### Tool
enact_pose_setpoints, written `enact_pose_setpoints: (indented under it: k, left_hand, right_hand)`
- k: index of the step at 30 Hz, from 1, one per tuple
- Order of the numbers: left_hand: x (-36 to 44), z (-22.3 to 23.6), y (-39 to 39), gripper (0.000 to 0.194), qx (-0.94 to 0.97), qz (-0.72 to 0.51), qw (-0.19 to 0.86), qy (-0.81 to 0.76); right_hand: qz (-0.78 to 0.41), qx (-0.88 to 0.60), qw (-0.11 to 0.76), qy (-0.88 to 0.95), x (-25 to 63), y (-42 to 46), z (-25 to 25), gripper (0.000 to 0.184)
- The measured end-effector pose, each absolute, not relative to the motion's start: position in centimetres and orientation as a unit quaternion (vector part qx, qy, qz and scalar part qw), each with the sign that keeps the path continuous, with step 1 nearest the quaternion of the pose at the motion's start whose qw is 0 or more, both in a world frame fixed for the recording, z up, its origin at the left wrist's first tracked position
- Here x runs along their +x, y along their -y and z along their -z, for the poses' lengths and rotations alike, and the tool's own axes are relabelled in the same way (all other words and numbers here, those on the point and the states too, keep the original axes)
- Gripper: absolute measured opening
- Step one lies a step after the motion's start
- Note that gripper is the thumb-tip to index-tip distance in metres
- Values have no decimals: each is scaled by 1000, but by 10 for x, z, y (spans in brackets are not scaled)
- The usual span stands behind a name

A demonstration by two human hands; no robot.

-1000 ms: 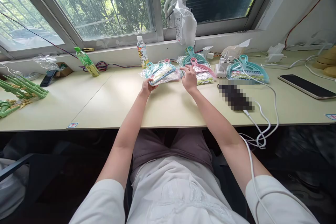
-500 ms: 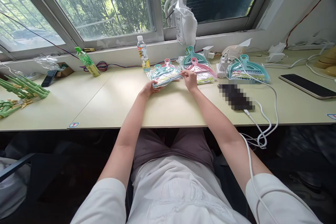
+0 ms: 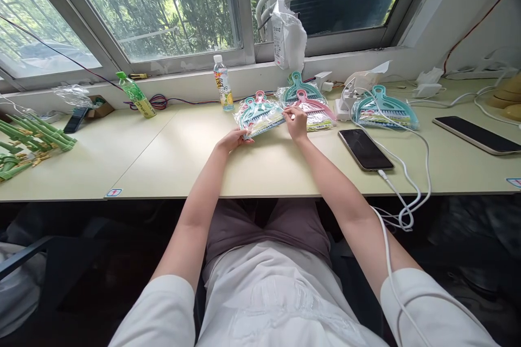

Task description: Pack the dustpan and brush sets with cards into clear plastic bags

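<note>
Between my hands is a blue dustpan and brush set [image 3: 262,118] in clear plastic wrap, tilted above the table. My left hand [image 3: 235,140] grips its near left corner. At the right end, my right hand [image 3: 296,122] pinches the wrap's edge. A pink handle [image 3: 260,96] shows just behind the held set; what it belongs to is mostly hidden. Close to my right hand lies a wrapped pink dustpan set [image 3: 315,108], with a green dustpan set [image 3: 301,88] behind it. Farther right is another wrapped teal set [image 3: 382,108].
A clear drink bottle [image 3: 223,84] and a green bottle [image 3: 136,96] stand toward the window. To the right are a phone [image 3: 365,149] on a white cable [image 3: 411,211], a power strip [image 3: 344,108] and a second phone [image 3: 478,133]. Green bamboo-like stalks [image 3: 38,133] lie at left.
The held dustpan set has shifted slightly right and tipped so its front edge and label face me more. My left hand has moved a little right; the right hand stays at the wrap's edge.
</note>
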State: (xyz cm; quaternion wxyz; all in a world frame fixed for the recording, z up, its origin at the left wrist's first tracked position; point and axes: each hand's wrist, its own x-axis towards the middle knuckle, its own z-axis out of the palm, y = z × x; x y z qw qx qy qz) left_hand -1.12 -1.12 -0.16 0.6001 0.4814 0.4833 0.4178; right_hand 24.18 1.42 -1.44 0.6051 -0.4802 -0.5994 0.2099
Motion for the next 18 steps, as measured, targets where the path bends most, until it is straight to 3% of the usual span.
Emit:
enact_pose_setpoints:
  k: [7,11,16,18]
  left_hand:
    - [-12,0,14,28,535,-386,593,-461]
    - [-11,-1,16,40,555,-381,579,-460]
    - [-14,-1,15,53,559,-359,587,-463]
    - [-14,-1,14,56,558,-361,585,-465]
  right_hand:
    - [-262,-467,635,557,244,-15,16,10]
    - [-354,-494,631,481,246,-19,17,44]
    - [-428,-553,533,476,243,-22,19,12]
    - [-434,-548,526,485,241,-21,20,13]
